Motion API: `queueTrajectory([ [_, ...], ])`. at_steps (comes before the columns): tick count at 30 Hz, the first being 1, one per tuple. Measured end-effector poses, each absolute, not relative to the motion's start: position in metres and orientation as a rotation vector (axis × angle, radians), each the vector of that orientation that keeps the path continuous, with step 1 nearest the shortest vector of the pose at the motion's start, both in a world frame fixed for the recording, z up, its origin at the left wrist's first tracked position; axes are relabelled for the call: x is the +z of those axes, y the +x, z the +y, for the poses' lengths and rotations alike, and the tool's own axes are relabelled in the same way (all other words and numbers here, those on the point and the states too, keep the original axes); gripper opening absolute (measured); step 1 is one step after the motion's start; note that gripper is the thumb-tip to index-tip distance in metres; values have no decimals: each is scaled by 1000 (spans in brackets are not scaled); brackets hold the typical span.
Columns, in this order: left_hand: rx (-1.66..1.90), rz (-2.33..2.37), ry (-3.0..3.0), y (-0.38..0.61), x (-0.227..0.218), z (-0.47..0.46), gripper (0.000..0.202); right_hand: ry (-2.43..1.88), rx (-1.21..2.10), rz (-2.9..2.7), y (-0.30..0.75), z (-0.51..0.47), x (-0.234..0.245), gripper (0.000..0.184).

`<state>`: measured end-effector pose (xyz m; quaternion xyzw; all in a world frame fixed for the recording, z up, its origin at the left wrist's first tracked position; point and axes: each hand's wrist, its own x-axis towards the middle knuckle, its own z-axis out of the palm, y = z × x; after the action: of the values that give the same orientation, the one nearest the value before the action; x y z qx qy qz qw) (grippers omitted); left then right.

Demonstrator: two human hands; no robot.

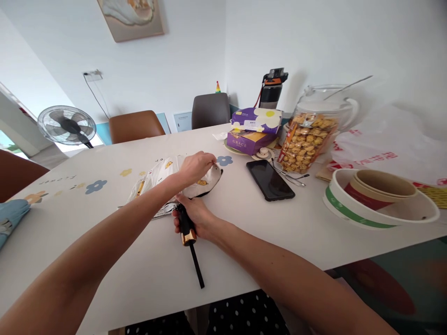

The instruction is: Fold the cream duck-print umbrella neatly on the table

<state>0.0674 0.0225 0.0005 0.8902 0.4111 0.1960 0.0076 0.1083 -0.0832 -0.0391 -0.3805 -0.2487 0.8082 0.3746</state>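
Note:
A folded umbrella with a white canopy, printed with small yellow figures, lies loosely bunched on the table. Its black handle has a gold band, and a black strap hangs from the end towards me. My right hand is wrapped round the handle just below the canopy. Reaching over the top, my left hand has its fingers pinched together at the far right part of the canopy fabric. The left fingertips are partly hidden by the hand itself.
Right of the umbrella lie a phone and glasses. Beyond are a purple box, a tissue pack, a bottle, a snack-filled jug, paper bowls and a plastic bag. Blue fabric lies left.

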Motion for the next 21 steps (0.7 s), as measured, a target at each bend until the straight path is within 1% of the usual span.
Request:
queueTrajectory([
  [4, 911, 1331, 2559, 44, 21, 20, 26, -991, 2067, -621, 107, -82, -42, 21],
  [7, 1062, 1346, 2456, 25, 30, 21, 26, -998, 2073, -619, 107, -80, -45, 21],
  [14, 1139, 1393, 2371, 8, 31, 17, 27, -1008, 2059, -643, 106, -79, -46, 23],
  [21, 1322, 1338, 2318, 4, 40, 7, 24, -1004, 2071, -619, 107, -79, -46, 22],
])
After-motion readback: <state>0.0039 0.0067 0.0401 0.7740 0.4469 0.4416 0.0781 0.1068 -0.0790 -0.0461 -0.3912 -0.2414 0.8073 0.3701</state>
